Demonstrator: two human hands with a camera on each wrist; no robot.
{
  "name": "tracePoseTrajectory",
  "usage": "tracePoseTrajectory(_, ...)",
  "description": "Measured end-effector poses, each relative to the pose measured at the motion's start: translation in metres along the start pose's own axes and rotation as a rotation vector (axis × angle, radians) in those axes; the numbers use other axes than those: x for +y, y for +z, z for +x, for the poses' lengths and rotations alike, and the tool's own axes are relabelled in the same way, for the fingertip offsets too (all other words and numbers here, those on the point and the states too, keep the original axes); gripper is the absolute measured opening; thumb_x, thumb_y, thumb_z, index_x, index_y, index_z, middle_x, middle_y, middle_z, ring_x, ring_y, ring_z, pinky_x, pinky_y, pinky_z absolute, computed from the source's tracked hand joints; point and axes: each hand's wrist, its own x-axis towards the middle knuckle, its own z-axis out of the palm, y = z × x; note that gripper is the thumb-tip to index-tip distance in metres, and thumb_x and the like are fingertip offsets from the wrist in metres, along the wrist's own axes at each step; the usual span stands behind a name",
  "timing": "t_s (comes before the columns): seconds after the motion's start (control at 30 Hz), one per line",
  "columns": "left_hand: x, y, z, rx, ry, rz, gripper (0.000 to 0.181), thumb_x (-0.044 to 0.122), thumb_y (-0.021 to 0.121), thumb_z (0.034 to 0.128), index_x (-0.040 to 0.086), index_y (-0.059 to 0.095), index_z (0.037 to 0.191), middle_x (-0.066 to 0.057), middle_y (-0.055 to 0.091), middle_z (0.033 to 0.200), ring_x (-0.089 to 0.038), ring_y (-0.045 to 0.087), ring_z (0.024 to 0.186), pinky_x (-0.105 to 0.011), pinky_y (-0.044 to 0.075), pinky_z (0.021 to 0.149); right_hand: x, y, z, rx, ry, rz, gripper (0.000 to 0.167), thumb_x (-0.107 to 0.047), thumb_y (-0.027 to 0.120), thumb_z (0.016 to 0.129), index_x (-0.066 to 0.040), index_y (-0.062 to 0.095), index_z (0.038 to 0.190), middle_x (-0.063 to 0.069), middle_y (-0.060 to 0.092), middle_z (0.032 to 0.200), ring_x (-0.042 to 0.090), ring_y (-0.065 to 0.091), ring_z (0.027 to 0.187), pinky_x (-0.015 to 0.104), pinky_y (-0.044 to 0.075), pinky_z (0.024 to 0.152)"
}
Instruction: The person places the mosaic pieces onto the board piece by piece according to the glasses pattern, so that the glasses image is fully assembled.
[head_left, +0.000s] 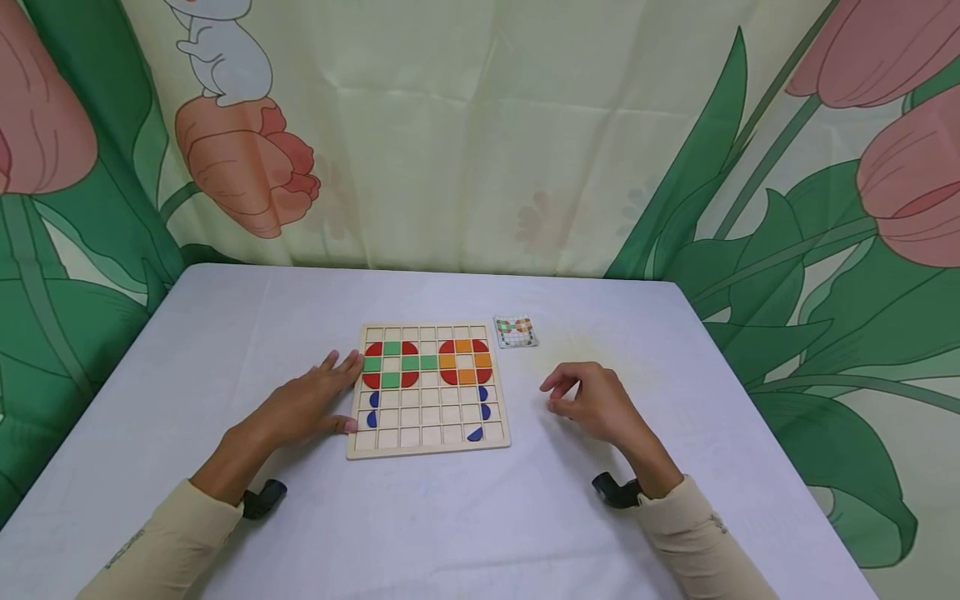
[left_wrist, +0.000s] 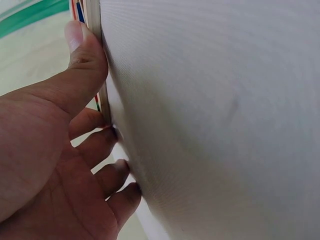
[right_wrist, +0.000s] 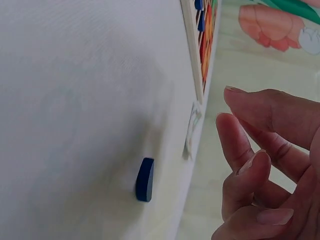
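A wooden grid board lies on the table with red, green and orange pieces forming two rounded shapes in its upper rows. Blue half-round pieces sit in cells at both sides below, the lowest right one turned differently. My left hand rests at the board's left edge, its thumb and fingers touching it. My right hand hovers right of the board with loosely bent fingers, thumb and index apart, holding nothing. A loose blue half-round piece lies on the cloth in the right wrist view; in the head view it is hidden.
A small pattern card lies by the board's upper right corner. White cloth covers the table. Behind it hangs a curtain printed with tulips and a rabbit. Dark wrist-worn devices show at both sleeves.
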Motion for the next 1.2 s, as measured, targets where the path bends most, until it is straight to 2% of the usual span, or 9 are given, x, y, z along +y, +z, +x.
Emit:
tracePoseTrajectory(0.17,0.000,-0.001,0.000,0.000,-0.005,-0.003,0.107,0.036,0.090,0.0823,0.007,0.031,0.167,-0.022,0.030,0.173,-0.056,0.025,0.158,-0.076,0.038,0.114,0.007,-0.003,-0.003,0.015,-0.009,0.001,0.015,-0.005,0.083,0.087,-0.015,0.081,0.099,-0.002,0.073,0.084,0.019,0.055,0.066,0.028,0.045,0.060)
tracePoseTrajectory(0.47,0.001,-0.001,0.000,-0.003,-0.012,-0.004,0.108,0.036,0.090,0.0823,0.007,0.030,0.167,-0.023,0.029,0.173,-0.057,0.025,0.157,-0.076,0.038,0.114,0.016,-0.004,-0.008,0.006,0.051,-0.044,0.021,-0.001,0.084,0.085,-0.016,0.081,0.099,0.003,0.077,0.098,0.020,0.059,0.081,0.031,0.046,0.071)
tracePoseTrajectory(0.63,0.001,-0.002,-0.001,-0.008,-0.009,-0.009,0.107,0.036,0.090,0.0826,0.007,0.030,0.167,-0.022,0.029,0.173,-0.056,0.024,0.158,-0.076,0.038,0.115,0.021,-0.001,-0.009,-0.016,0.061,-0.071,0.022,0.001,0.085,0.084,-0.017,0.080,0.096,0.001,0.076,0.095,0.019,0.062,0.089,0.032,0.045,0.076)
tracePoseTrajectory(0.8,0.002,-0.003,-0.001,-0.014,-0.014,-0.011,0.107,0.036,0.089,0.0829,0.007,0.030,0.167,-0.021,0.029,0.174,-0.056,0.024,0.158,-0.076,0.038,0.114,0.024,0.001,-0.009,-0.018,0.061,-0.084,0.023,0.002,0.085,0.085,-0.018,0.080,0.096,-0.001,0.074,0.092,0.018,0.063,0.088,0.033,0.045,0.076)
tracePoseTrajectory(1.03,0.002,-0.002,0.000,-0.014,-0.018,-0.003,0.107,0.036,0.090,0.0828,0.008,0.030,0.167,-0.022,0.029,0.173,-0.057,0.026,0.157,-0.076,0.038,0.115,0.029,-0.004,-0.011,0.006,0.098,-0.148,0.020,-0.007,0.089,0.084,-0.020,0.080,0.097,-0.002,0.074,0.092,0.021,0.065,0.096,0.036,0.045,0.077)
tracePoseTrajectory(1.2,0.001,-0.002,0.000,-0.016,-0.018,-0.007,0.107,0.036,0.090,0.0830,0.007,0.030,0.167,-0.023,0.029,0.173,-0.057,0.026,0.157,-0.076,0.037,0.115,0.034,-0.007,-0.012,0.001,0.120,-0.166,0.018,-0.007,0.089,0.084,-0.019,0.079,0.093,-0.002,0.071,0.088,0.021,0.063,0.090,0.035,0.045,0.072)
